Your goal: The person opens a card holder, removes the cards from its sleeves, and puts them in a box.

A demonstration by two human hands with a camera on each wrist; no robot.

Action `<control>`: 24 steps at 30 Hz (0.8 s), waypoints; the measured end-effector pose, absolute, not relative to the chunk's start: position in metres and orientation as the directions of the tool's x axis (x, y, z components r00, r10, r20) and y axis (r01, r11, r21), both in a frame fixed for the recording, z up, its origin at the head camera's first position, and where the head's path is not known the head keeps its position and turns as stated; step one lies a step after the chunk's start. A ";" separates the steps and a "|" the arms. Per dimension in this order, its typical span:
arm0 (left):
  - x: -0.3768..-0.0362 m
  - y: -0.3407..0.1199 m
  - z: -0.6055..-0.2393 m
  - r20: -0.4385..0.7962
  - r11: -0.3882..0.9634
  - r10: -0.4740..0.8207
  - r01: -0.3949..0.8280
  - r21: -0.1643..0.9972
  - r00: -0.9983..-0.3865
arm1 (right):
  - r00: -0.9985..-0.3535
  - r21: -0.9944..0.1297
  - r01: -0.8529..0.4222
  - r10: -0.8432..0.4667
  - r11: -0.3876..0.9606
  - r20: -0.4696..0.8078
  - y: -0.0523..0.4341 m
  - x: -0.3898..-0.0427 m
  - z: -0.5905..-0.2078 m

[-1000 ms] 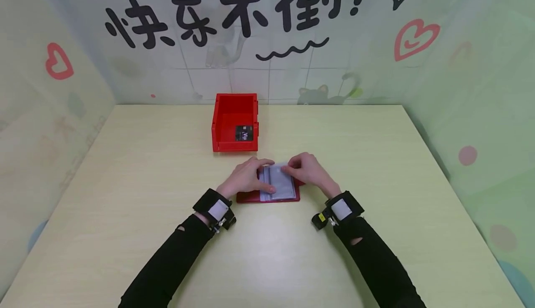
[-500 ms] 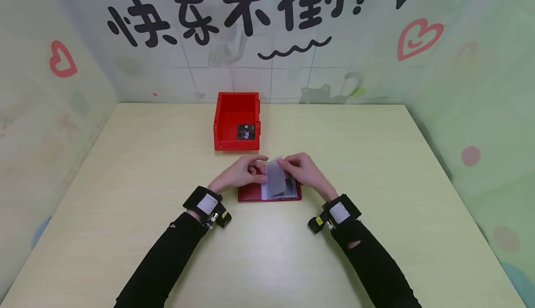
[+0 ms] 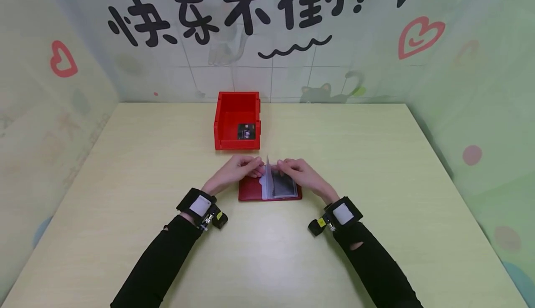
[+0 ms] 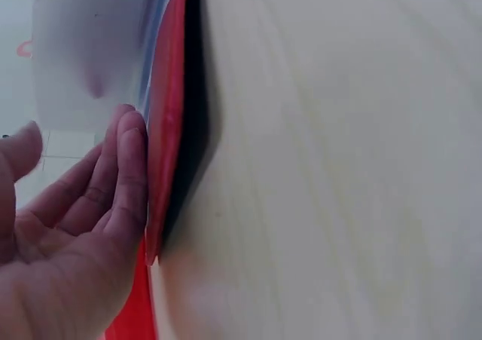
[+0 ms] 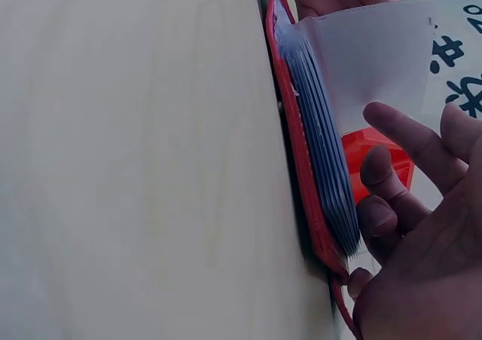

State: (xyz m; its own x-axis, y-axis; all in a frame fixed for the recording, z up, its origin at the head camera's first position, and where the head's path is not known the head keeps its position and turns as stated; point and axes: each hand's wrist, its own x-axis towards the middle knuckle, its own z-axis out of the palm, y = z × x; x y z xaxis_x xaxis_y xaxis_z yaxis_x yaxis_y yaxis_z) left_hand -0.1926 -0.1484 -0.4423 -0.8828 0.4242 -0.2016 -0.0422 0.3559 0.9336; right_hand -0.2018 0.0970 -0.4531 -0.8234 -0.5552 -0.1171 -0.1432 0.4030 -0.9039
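A red card holder [image 3: 250, 191] lies open on the table just in front of me. One clear sleeve [image 3: 267, 178] stands upright over its spine. My left hand [image 3: 236, 169] rests with straight fingers [image 4: 128, 174] against the holder's left cover [image 4: 167, 129], thumb apart. My right hand [image 3: 301, 173] touches the sleeve's top edge with loose, spread fingers [image 5: 399, 129]. The right half holds a stack of sleeves [image 5: 324, 166] with a dark card [image 3: 284, 188] on top.
A red bin [image 3: 237, 145] stands just beyond the holder with a black VIP card [image 3: 245, 132] inside. The pale wooden table [image 3: 376, 159] is walled on three sides by decorated panels.
The clear sleeve has been lifted from flat on the right stack to upright over the spine. My left hand drew back from the pages to the left cover, and a dark card shows underneath.
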 end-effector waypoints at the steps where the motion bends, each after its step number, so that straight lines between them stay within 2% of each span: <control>1: -0.192 -0.148 -0.442 -0.209 0.366 0.413 -0.049 0.929 -0.887 | -0.817 -0.898 -0.158 -0.566 0.410 -0.114 0.097 -0.202 -0.454; 7: -0.190 -0.143 -0.437 -0.243 0.466 0.313 -0.075 0.881 -0.918 | -0.800 -0.862 -0.236 -0.593 0.449 -0.090 0.095 -0.200 -0.457; 12: -0.188 -0.147 -0.436 -0.232 0.504 0.267 -0.070 0.861 -0.936 | -0.840 -0.861 -0.265 -0.543 0.434 -0.015 0.099 -0.201 -0.458; 16: -0.188 -0.150 -0.437 -0.263 0.538 0.219 -0.109 0.836 -0.940 | -0.875 -0.829 -0.285 -0.483 0.481 0.021 0.107 -0.204 -0.458; 24: -0.188 -0.147 -0.431 -0.273 0.607 0.142 -0.134 0.784 -0.951 | -0.872 -0.736 -0.324 -0.490 0.595 -0.013 0.118 -0.210 -0.457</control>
